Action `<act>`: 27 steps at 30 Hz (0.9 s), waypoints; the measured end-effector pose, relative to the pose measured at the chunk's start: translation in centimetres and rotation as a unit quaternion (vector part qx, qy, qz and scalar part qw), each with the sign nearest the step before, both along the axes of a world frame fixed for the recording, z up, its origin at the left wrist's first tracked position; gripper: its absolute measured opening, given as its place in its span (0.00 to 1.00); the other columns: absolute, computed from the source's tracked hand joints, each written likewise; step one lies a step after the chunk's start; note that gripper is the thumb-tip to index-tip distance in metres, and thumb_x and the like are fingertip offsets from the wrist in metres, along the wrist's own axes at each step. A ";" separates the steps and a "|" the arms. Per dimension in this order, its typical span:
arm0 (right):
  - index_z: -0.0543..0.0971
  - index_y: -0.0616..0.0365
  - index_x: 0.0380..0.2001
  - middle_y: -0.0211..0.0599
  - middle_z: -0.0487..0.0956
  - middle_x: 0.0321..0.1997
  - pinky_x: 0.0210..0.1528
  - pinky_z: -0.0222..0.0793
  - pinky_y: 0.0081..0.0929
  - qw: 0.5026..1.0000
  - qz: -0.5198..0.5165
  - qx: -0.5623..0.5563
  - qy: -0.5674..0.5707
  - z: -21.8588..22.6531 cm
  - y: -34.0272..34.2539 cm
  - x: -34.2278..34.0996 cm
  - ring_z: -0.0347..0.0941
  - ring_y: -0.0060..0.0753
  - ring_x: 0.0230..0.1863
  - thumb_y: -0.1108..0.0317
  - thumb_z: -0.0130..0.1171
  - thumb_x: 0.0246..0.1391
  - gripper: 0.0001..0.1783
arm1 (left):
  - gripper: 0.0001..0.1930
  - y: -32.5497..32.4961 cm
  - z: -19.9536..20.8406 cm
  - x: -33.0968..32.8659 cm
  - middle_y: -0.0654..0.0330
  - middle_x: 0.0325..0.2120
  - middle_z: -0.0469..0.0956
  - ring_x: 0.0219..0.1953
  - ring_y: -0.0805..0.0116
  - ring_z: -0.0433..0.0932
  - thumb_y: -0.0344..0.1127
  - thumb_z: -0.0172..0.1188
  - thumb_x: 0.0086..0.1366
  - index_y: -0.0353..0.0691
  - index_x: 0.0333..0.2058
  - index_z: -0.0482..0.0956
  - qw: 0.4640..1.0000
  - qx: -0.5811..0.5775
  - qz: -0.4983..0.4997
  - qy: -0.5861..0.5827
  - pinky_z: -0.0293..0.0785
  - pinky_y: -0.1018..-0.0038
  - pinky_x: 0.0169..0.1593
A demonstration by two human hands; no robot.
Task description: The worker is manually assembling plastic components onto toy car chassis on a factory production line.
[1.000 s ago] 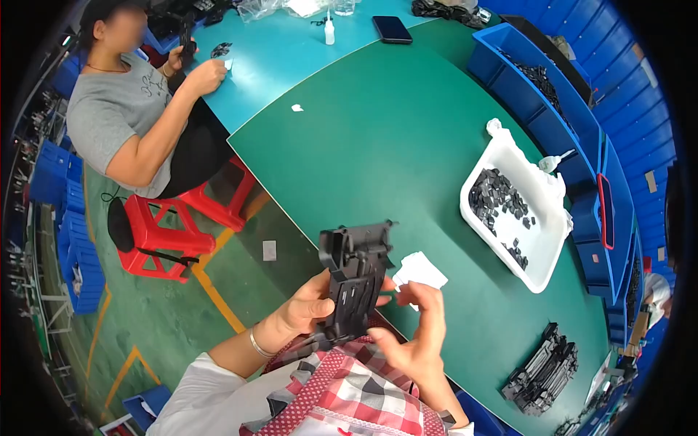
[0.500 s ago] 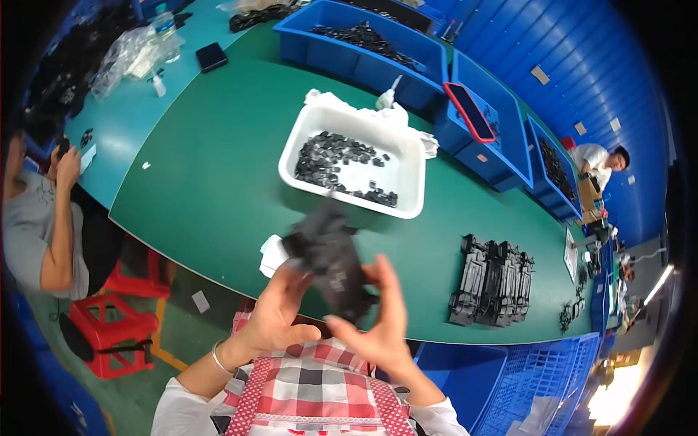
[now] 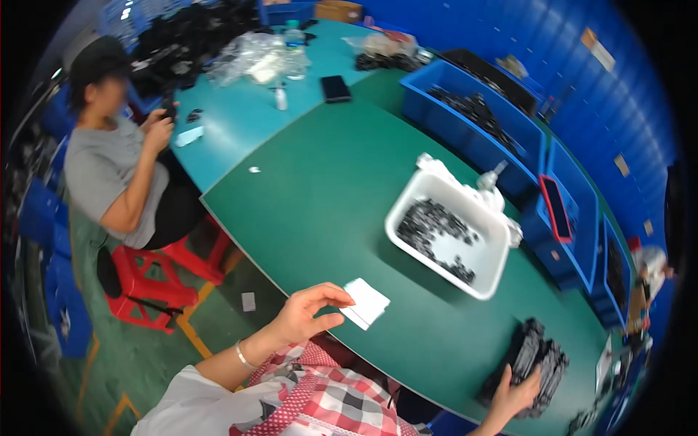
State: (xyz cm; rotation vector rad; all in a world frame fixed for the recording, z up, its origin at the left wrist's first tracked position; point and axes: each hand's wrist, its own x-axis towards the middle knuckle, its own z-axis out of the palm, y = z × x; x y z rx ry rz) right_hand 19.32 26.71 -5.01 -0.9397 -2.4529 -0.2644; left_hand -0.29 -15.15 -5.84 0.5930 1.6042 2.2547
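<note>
My left hand (image 3: 311,314) is over the near edge of the green table, its thumb and fingers apart. Its fingertips overlap the left edge of a small stack of white sheets (image 3: 368,304); whether they touch it I cannot tell. Farther right, my right hand (image 3: 516,396) has its fingers around the near side of a black moulded plastic part (image 3: 520,356), which sits in a row with similar black parts (image 3: 550,374). Between and beyond the hands stands a white plastic tub (image 3: 454,280) with many small black pieces (image 3: 429,225) in it.
Blue bins (image 3: 465,134) with black parts line the far side; a red-edged phone (image 3: 555,208) leans on one. White cloth (image 3: 435,166) and a small bottle (image 3: 493,190) are behind the tub. At left, a seated person (image 3: 113,167) is near red stools (image 3: 145,280).
My hands have parted: the black part they held between them is gone from there, and my right hand is now at the row of parts. My view has swung left.
</note>
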 end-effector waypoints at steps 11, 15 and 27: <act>0.73 0.62 0.27 0.40 0.76 0.32 0.44 0.63 0.37 0.913 0.389 -0.040 0.116 10.6 -4.5 -21.4 0.70 0.44 0.38 0.78 0.61 0.46 0.06 | 0.07 -2.0 -1.3 -5.0 0.58 0.22 0.77 0.24 0.74 0.75 0.22 0.62 0.57 0.32 0.23 0.73 0.952 -0.182 0.192 0.151 0.70 0.79 0.29; 0.72 0.60 0.18 0.41 0.71 0.20 0.30 0.63 0.38 0.886 0.427 0.001 0.182 11.6 0.0 -35.6 0.68 0.45 0.25 0.70 0.64 0.50 0.13 | 0.06 -1.7 -1.7 -6.2 0.58 0.23 0.78 0.23 0.74 0.73 0.24 0.59 0.60 0.33 0.26 0.71 0.947 -0.155 0.240 0.148 0.69 0.79 0.28; 0.79 0.61 0.45 0.52 0.77 0.50 0.55 0.68 0.37 0.909 0.325 -0.133 -0.226 1.8 25.1 -59.2 0.75 0.47 0.51 0.71 0.56 0.48 0.18 | 0.05 -0.7 -2.6 -6.2 0.60 0.21 0.76 0.19 0.73 0.72 0.24 0.63 0.56 0.34 0.26 0.74 0.905 -0.249 0.256 0.230 0.65 0.78 0.20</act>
